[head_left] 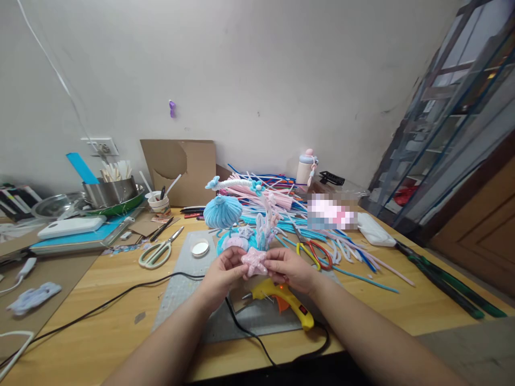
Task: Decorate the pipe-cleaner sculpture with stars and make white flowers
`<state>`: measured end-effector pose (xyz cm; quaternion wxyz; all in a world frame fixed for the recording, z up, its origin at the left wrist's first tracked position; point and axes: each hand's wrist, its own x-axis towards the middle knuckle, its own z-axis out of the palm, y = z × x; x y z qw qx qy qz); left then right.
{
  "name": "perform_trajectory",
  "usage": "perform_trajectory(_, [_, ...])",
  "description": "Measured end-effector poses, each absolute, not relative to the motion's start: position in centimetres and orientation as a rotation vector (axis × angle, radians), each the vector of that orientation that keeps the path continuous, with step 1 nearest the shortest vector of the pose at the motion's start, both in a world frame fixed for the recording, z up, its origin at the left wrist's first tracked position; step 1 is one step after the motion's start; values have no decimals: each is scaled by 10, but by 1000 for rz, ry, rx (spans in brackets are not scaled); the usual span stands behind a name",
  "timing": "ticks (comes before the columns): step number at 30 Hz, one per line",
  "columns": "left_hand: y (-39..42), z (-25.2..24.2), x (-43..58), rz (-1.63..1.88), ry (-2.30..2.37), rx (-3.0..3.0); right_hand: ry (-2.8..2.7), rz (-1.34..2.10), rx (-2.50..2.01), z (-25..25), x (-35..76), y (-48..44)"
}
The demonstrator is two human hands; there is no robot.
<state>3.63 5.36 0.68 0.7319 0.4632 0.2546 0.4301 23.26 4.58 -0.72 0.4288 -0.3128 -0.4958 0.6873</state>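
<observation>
Between both hands is a small pink star [255, 261], fuzzy or speckled. My left hand [226, 273] is closed on its left side, and my right hand [293, 269] pinches its right side. Right behind it stands a pipe-cleaner craft piece with a blue shell-like lamp shade [222, 212], an arched white stem [237, 184] with blue flowers, and a blue base [233, 242] partly hidden by my fingers. Below my hands a yellow glue gun [287, 300] lies on the grey cutting mat [177, 300], its switch showing red.
Beige-handled scissors [160, 252] and a round white-lidded tin [200, 248] lie to the left. Red-and-yellow-handled scissors [317, 253] lie right, near a heap of pipe cleaners [277, 198]. A black cord [120, 295] crosses the table. A cardboard sheet [181, 166] leans on the wall.
</observation>
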Motion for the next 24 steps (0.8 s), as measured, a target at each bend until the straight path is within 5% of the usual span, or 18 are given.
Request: perform_trajectory(24, [81,-11,27,1029,1221,1369,-1475,1163,-1128,-9,236,56])
